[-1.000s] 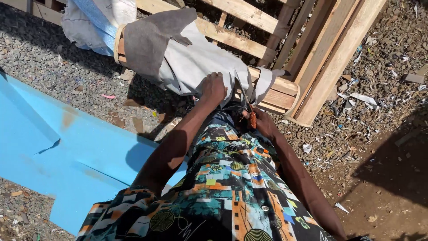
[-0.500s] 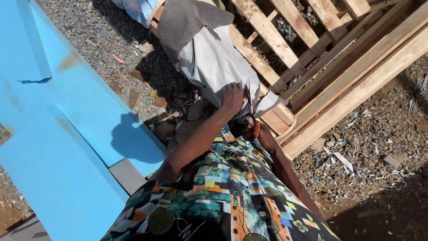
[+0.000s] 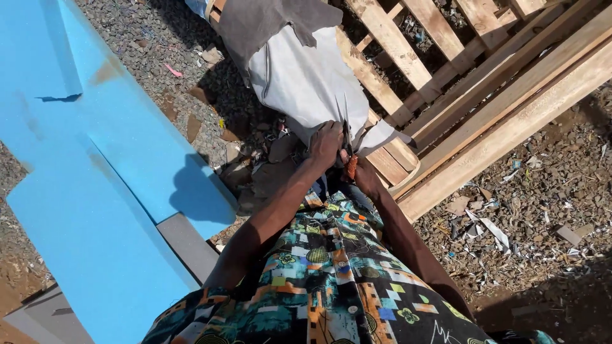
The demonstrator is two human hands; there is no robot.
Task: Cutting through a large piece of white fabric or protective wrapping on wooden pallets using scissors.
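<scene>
- The left hand (image 3: pixel 326 141) was pressed flat against the lower edge of a pale grey sheet of fabric (image 3: pixel 306 83), fingers curled over the cloth and gripping it.
- The right hand (image 3: pixel 364 175) was clenched around the orange handles of a pair of scissors (image 3: pixel 348 150); the dark blades pointed up into the grey fabric just beside the left hand.
- The fabric hung draped over the end of a slatted pallet of light wooden planks (image 3: pixel 446 83), with a darker brown-grey piece of cloth (image 3: pixel 255 25) lying over its upper part.
- Large flat blue foam boards (image 3: pixel 83 159) lay on the gravel ground (image 3: pixel 542 210) to the person's left, well apart from the hands.
- Pale scraps and offcuts were scattered over the gravel to the right, below the pallet.
</scene>
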